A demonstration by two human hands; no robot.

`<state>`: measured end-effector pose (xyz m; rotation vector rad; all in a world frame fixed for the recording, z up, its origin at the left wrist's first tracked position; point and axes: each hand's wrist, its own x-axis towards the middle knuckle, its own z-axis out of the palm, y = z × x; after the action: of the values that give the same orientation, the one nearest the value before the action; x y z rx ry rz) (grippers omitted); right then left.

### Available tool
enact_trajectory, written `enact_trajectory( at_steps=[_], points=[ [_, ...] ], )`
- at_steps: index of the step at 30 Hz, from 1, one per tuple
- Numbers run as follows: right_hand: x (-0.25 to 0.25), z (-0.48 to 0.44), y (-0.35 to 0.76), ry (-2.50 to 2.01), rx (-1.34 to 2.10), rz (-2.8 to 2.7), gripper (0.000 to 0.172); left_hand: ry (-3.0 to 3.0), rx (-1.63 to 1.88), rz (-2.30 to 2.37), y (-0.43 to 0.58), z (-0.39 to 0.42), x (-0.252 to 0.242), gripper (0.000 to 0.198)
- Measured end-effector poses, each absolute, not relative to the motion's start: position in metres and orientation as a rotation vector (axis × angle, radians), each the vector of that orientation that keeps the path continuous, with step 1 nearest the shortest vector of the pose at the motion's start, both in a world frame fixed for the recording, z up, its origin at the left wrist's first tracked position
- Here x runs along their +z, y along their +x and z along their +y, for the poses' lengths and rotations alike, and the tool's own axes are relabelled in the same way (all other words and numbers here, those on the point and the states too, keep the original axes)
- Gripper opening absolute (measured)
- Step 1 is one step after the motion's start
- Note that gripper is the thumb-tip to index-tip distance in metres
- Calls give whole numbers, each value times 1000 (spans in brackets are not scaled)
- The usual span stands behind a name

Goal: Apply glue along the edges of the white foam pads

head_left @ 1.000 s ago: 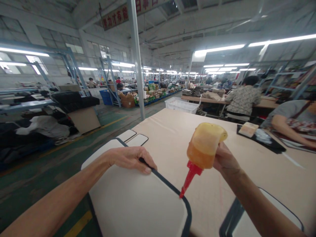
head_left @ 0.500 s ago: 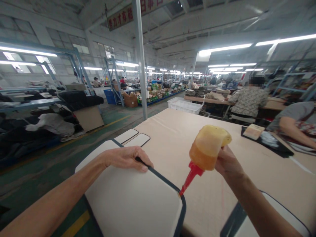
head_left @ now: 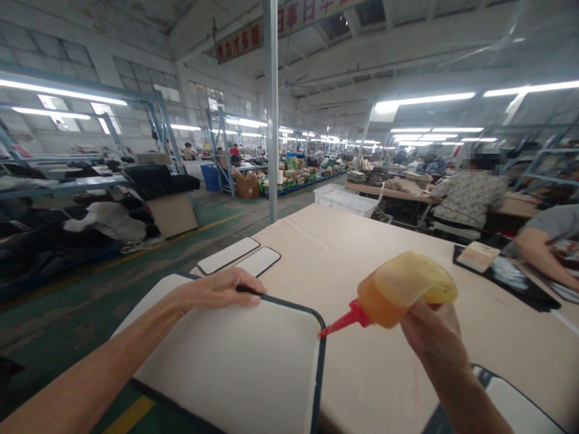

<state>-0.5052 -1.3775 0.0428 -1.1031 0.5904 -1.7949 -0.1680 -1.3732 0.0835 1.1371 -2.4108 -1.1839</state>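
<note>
A large white panel with a dark edge (head_left: pixel 235 355) lies tilted at the table's left side, in front of me. My left hand (head_left: pixel 230 288) grips its far edge, thumb on the white face and fingers over the dark border. In my right hand (head_left: pixel 432 328) is a squeeze bottle (head_left: pixel 393 295) half full of amber liquid, held nearly sideways. Its red nozzle (head_left: pixel 341 321) points left, and the tip touches the panel's border just below the far right corner. A thin yellowish line shows along that corner.
Two smaller white panels (head_left: pixel 257 261) lie beyond my left hand. Another dark-edged panel (head_left: pixel 511 401) sits at lower right. A black tray (head_left: pixel 534 295) holds a block and crumpled plastic near a co-worker's arm (head_left: pixel 547 250). A white crate (head_left: pixel 346 201) stands past the table's far end.
The bottle has tipped from steep to nearly level, and its nozzle has passed round the panel's corner onto the right side. The panel has turned slightly, with my left hand still on it.
</note>
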Motion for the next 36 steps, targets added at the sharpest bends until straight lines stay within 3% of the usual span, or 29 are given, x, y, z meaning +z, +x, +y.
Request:
enact_trajectory(
  at_steps=[36],
  points=[
    [22, -1365, -472, -1072, -1721, 649, 28, 1371, -1589, -1553, -129, -1361, 33, 23]
  ],
)
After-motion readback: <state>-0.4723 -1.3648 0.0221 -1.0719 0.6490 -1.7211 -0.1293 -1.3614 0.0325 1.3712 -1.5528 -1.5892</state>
